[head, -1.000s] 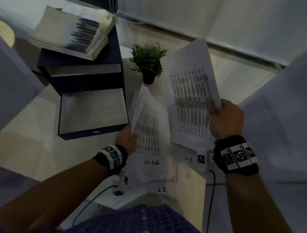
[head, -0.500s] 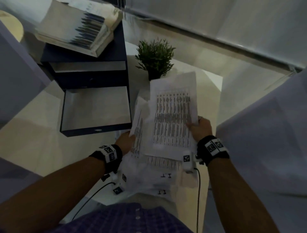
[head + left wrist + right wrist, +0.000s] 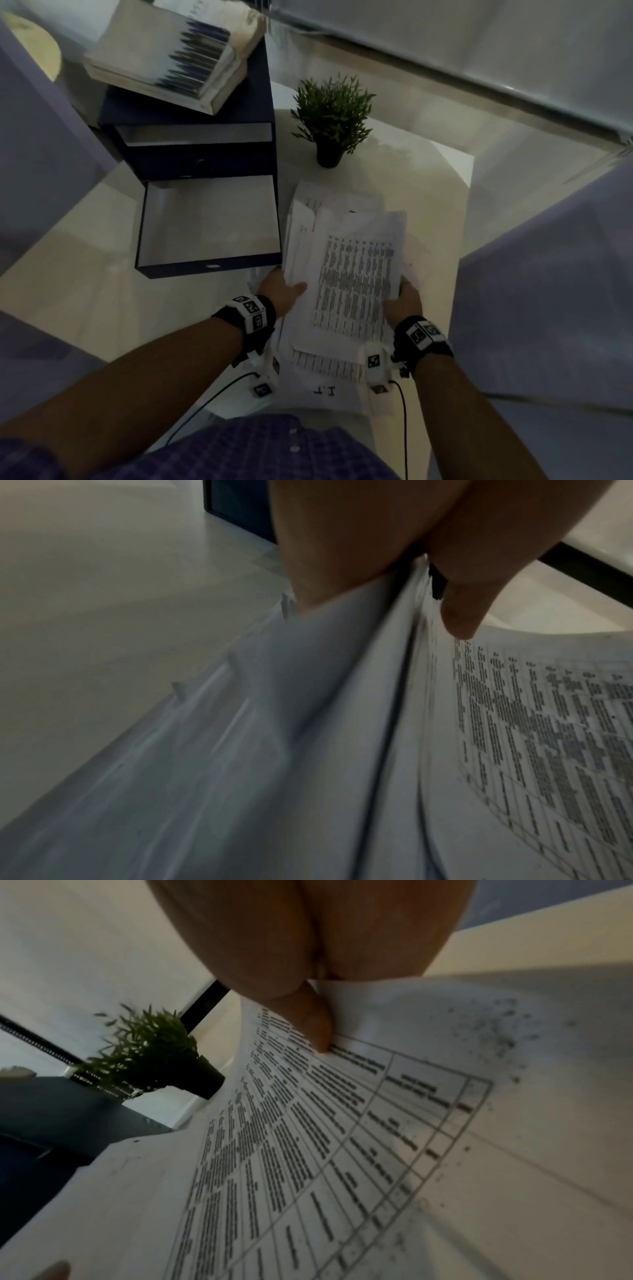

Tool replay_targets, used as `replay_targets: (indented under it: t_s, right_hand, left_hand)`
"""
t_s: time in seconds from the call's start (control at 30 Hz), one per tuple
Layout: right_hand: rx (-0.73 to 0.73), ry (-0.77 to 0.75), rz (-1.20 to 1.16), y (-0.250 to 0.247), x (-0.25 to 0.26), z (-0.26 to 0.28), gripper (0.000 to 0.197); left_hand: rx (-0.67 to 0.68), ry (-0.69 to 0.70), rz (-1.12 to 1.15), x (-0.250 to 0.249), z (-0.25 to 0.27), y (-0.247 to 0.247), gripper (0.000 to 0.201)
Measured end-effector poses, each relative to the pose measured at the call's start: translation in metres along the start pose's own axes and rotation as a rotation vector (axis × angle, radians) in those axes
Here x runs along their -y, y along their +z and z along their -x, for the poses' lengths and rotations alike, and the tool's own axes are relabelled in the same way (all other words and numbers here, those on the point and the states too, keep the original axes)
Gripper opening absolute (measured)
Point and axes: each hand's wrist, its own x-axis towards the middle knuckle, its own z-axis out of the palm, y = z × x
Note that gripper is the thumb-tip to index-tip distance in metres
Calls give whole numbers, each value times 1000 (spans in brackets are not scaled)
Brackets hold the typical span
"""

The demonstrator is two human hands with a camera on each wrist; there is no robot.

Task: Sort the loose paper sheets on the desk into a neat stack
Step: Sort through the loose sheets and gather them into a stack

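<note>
A bundle of printed paper sheets (image 3: 349, 274) with table text lies between both hands over the white desk (image 3: 442, 212). My left hand (image 3: 282, 291) grips the bundle's left edge, thumb on top (image 3: 459, 615) and fingers beneath the sheets (image 3: 342, 723). My right hand (image 3: 402, 303) holds the right edge, its thumb (image 3: 316, 1026) pressing on the top sheet (image 3: 308, 1150). The sheets' edges are uneven and fanned. More printed sheets (image 3: 325, 377) lie flat under the bundle near the desk's front edge.
A dark blue drawer unit (image 3: 191, 147) stands at left with its lower drawer (image 3: 209, 226) pulled out; a thick book stack (image 3: 171, 51) sits on top. A small potted plant (image 3: 332, 116) stands behind the papers. Purple partitions flank the desk.
My right hand brought its raised sheet down and left onto the sheets in my left hand. Both hands now hold one bundle, lower and closer to the desk.
</note>
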Motion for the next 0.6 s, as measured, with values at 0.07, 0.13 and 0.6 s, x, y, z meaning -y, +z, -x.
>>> replay_targets:
  t_s: [0.07, 0.13, 0.6]
  right_hand:
    - [26, -8, 10, 7, -1, 3, 57]
    - [101, -41, 15, 11, 5, 14, 42]
    - [-224, 208, 27, 6, 4, -2, 78]
  left_hand:
    - [-15, 15, -32, -1, -2, 1, 62]
    - [-28, 29, -77, -1, -2, 4, 64]
    - [-187, 275, -44, -71, 35, -64, 38]
